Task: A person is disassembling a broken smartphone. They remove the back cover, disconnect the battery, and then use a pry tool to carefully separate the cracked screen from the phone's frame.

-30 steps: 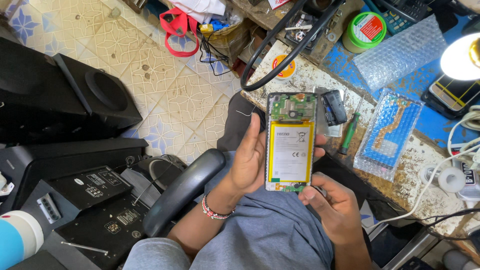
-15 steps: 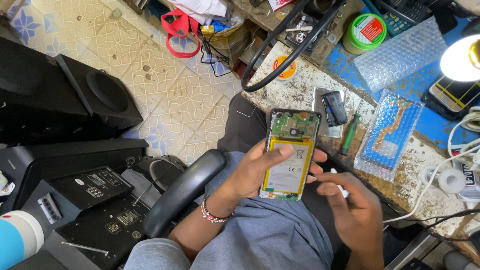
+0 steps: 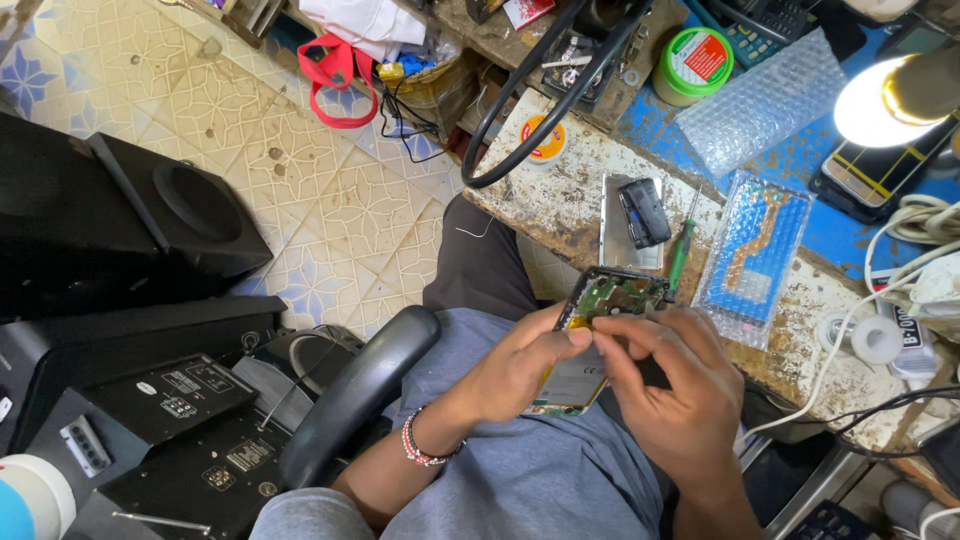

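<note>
We cradle the opened smartphone with its green circuit board and yellow-edged battery (image 3: 600, 325) in our left hand (image 3: 515, 368), fingers curled under it. Its long axis runs away from us toward the bench. Our right hand (image 3: 670, 385) is nearer the board, fingertips (image 3: 600, 325) pinched together on it.

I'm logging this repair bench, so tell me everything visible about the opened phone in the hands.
The phone is a slim slab with its back cover off, showing a green circuit board at the top and a yellow-edged battery with a white label below. It is tilted, top end towards the bench, above the lap. The left hand cradles it from below; the right hand fingers press near the board.
</note>
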